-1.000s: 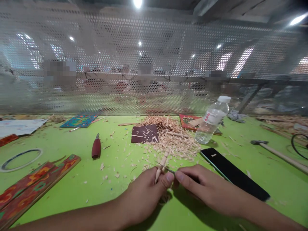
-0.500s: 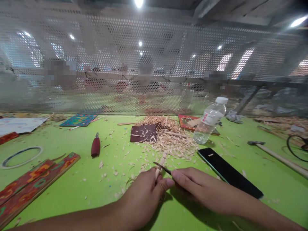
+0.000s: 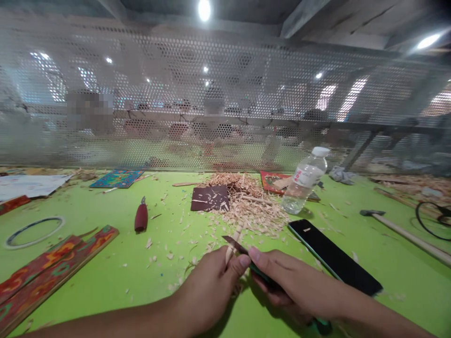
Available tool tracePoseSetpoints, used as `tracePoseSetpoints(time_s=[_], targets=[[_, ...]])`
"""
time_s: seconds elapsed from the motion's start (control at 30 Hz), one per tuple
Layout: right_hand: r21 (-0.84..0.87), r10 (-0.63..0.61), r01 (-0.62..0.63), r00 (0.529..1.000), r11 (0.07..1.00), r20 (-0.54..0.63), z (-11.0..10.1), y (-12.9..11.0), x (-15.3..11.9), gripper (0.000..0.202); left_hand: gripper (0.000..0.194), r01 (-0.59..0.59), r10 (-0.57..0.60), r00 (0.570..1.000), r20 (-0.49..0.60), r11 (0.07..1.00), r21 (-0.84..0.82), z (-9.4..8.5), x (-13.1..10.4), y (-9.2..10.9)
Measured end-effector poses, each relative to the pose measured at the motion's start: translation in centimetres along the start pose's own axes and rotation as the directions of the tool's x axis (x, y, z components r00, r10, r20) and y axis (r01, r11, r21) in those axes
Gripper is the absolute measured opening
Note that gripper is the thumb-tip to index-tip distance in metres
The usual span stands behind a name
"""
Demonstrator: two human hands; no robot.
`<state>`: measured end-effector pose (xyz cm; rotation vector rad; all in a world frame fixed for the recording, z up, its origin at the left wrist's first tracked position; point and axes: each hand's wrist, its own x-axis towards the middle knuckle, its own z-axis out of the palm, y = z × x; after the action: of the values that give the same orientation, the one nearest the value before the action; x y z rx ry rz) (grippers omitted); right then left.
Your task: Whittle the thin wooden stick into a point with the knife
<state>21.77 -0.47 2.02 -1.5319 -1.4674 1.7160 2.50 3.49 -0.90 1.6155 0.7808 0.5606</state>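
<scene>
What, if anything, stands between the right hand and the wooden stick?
The knife in the right hand spans the gap, its blade across the wooden stick. The thumb of the left hand sits beside the blade, partly between; nothing else visible does.

My two bare hands and forearms, head view.
Left hand (image 3: 209, 284): rounded back, smooth, short broad thumb (image 3: 239, 265) with a short, pale-edged nail. Right hand (image 3: 296, 279): longer-looking thumb (image 3: 262, 260), short rounded nail, smooth knuckles. Left forearm (image 3: 120, 319) and right forearm (image 3: 380, 307) both slim, smooth, uncovered up to frame edge; finer skin marks too blurry to tell.
</scene>
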Motion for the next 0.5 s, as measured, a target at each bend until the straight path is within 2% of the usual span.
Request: tracePoseSetpoints(time_s=[0.2,0.5], targets=[[0.185,0.066,-0.079,0.995,0.979,0.079,0.40,-0.04,-0.20,0.066,0.046,-0.054,0.054,0.999,0.003,0.998,-0.036,0.00,0.02,0.11],[0.349,0.185,-0.228,0.971,0.909,0.151,0.59,-0.33,-0.32,0.057,0.048,-0.097,0.105,0.994,0.043,0.983,-0.156,-0.14,0.36,-0.30]])
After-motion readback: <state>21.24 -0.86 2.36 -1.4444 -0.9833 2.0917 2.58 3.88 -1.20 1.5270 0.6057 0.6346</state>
